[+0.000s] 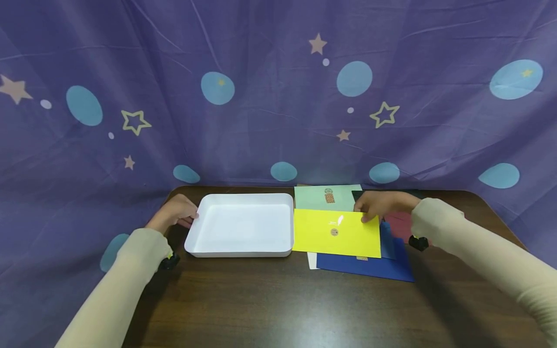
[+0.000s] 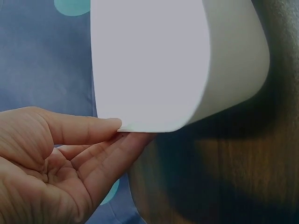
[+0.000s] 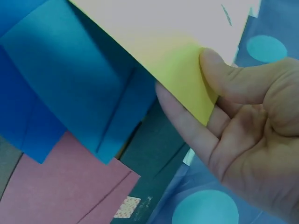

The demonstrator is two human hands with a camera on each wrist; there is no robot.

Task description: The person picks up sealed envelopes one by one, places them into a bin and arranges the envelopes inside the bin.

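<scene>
A shallow white tray (image 1: 243,227) sits on the table's left half. My left hand (image 1: 179,211) pinches its left rim between thumb and fingers, as the left wrist view shows the tray wall (image 2: 233,60) close up. On the right, my right hand (image 1: 379,204) holds a yellow envelope (image 1: 317,237) by its right corner, thumb on top and fingers beneath. The envelope's left edge meets the tray's right side in the head view. Under it lie a dark blue envelope (image 1: 374,269), a teal-blue one (image 3: 70,70), a pale green one (image 1: 311,195) and a pink one (image 3: 70,182).
A dark green envelope (image 3: 152,140) lies partly under the others, and a white corner (image 1: 313,261) pokes out below the yellow one. The brown wooden table (image 1: 270,299) ends at a purple curtain (image 1: 270,121) with stars and ovals.
</scene>
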